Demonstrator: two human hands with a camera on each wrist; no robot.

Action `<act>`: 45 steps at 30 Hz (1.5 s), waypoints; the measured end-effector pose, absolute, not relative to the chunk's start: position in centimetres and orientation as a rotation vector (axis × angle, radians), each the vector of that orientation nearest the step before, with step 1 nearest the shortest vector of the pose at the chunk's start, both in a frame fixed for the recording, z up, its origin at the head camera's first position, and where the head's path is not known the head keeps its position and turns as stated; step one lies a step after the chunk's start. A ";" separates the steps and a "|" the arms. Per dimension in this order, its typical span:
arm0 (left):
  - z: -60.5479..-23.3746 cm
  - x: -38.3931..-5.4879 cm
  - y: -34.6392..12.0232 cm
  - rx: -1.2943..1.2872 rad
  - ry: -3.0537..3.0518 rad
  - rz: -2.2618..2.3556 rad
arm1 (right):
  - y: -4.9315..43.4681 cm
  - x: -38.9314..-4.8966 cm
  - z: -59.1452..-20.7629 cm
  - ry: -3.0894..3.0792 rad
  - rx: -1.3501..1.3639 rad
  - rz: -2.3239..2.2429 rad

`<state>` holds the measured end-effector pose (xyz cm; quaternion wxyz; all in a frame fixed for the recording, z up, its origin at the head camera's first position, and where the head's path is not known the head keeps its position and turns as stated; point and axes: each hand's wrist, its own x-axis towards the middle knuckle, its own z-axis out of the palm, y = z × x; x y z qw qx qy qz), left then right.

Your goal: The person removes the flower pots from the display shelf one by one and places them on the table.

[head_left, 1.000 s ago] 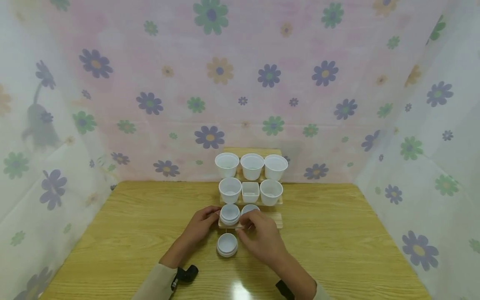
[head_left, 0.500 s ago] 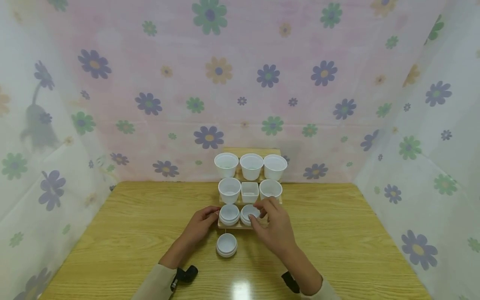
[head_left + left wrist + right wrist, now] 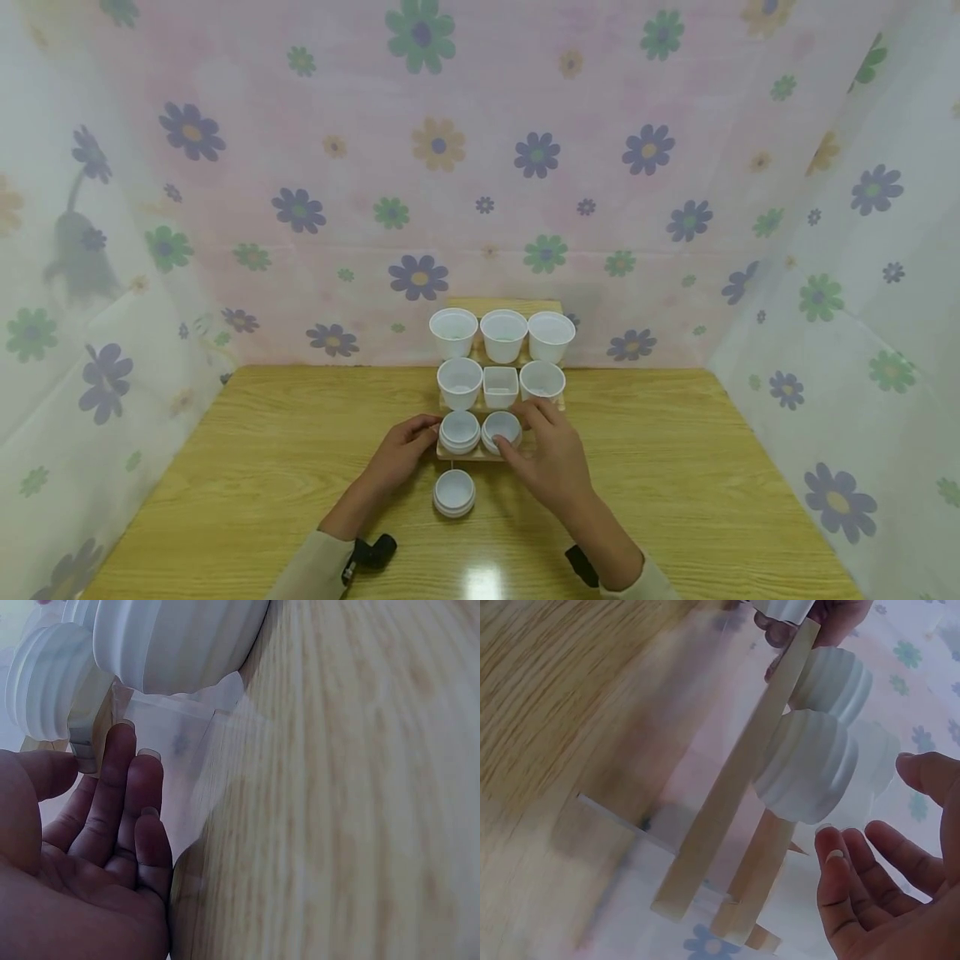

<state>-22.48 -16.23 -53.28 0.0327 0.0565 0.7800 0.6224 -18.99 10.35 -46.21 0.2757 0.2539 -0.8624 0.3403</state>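
Note:
My left hand (image 3: 397,456) pinches the left end of the lowest shelf of a wooden tiered rack (image 3: 91,727), thumb on top and fingers beneath in the left wrist view. On that shelf sit two small ribbed white jars, the left jar (image 3: 460,433) close to my left fingertips and the right jar (image 3: 808,766) beside it. My right hand (image 3: 553,458) hovers at the right jar with thumb and fingers spread; the right wrist view shows a gap between them and the jar. A third white jar (image 3: 454,493) stands on the table in front of the rack.
Above, the middle shelf bears two round white cups and a square white cup (image 3: 500,386) between them. Three larger white cups, among them a middle cup (image 3: 504,337), line the top shelf. A flowered cloth (image 3: 337,225) hangs behind the wooden table (image 3: 675,492).
My right hand has moved right from over the right jar, which now shows fully on the lowest shelf. The left hand keeps its place on the rack.

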 end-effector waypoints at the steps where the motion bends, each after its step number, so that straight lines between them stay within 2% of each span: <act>1: -53.3 -22.4 -16.2 0.173 2.403 1.913 | 10.3 -19.0 -46.3 -2.321 0.680 0.899; 28: -53.0 -22.3 -16.2 0.197 2.440 1.884 | 9.7 -19.4 -48.2 -2.423 0.640 0.756; 45: -53.1 -22.4 -16.4 0.227 2.412 1.891 | 9.5 -18.5 -47.1 -2.534 0.599 0.849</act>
